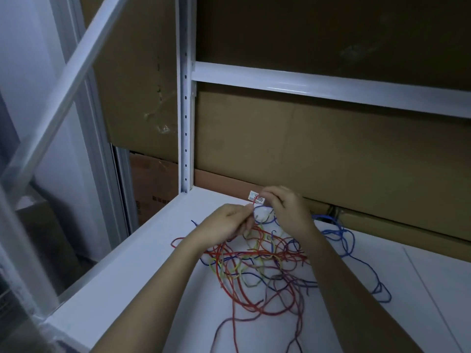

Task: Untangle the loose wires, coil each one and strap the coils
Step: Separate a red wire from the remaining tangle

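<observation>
Smooth, plastic-sheathed wires lie on a matt white shelf; behind the shelf, glossy painted metal upright and dull brown cardboard boxes.

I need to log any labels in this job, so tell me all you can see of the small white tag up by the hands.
The small white rectangular tag looks like paper or card, with red print: the digits seem to read 3055, and the finer lines beside them are too small to read. It is held above the white shelf surface, tilted, near the back edge. The right hand pinches its right end; the left hand pinches a red wire just below it. How the tag joins the wire is unclear.
</observation>
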Demonstrator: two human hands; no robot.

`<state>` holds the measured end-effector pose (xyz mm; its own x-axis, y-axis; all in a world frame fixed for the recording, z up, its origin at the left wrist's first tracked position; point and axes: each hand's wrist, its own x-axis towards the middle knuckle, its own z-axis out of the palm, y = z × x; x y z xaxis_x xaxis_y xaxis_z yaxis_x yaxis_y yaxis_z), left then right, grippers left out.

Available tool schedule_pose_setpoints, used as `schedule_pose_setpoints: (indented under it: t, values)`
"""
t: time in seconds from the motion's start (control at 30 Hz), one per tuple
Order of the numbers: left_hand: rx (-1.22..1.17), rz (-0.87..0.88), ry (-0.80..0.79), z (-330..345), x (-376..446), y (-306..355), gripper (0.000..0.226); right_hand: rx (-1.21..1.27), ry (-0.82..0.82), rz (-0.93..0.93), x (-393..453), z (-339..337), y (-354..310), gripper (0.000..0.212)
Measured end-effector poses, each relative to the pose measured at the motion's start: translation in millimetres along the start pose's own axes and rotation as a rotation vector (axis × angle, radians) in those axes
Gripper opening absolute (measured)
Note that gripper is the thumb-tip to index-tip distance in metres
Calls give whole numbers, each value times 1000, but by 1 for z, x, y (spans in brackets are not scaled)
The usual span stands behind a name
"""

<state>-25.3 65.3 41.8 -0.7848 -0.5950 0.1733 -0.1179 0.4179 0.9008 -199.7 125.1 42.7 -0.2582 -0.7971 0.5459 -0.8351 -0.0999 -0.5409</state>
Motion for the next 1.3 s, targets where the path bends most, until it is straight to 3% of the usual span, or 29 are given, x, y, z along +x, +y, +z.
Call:
schedule_pose_setpoints:
  t: [0.13, 0.2, 0.3, 0.4, 0.5, 0.63, 0.83, 0.93, 1.07, 1.3]
  values:
    - [-440, 130, 17, 14, 7, 14, 43, 136, -166, 37, -20, 17, -6, 28]
    - [-600, 127, 56, 20, 18, 13, 38, 88, -276, 51, -32, 24, -7, 27]
    - [-679, 93, 159, 26, 39, 6, 35, -117, -408, 103, -42, 24, -3, 19]
    - [-596, 33, 202, 32, 55, 4, 30, -268, -471, 89, -50, 10, -4, 24]
    - [-355, 17, 159, 44, 56, -1, 23, -334, -391, 20, -60, -3, -12, 17]
    - [-64, 88, 53, 52, 50, -6, 26, -354, -182, -100, -78, -19, -12, 23]
    - [110, 60, -39, 78, 30, 6, 54, -355, 223, -332, -89, -56, 2, 14]
    - [71, 21, -38, 95, 25, 25, 60, -136, 321, -190, -94, -73, 13, 12]
    - [-153, 9, -178, 133, 24, 55, 68, 225, 335, 118, -116, -96, 29, 20]
    - [-510, -159, -196, 254, 37, 98, 64, 420, 452, 341, -176, -173, 61, 22]
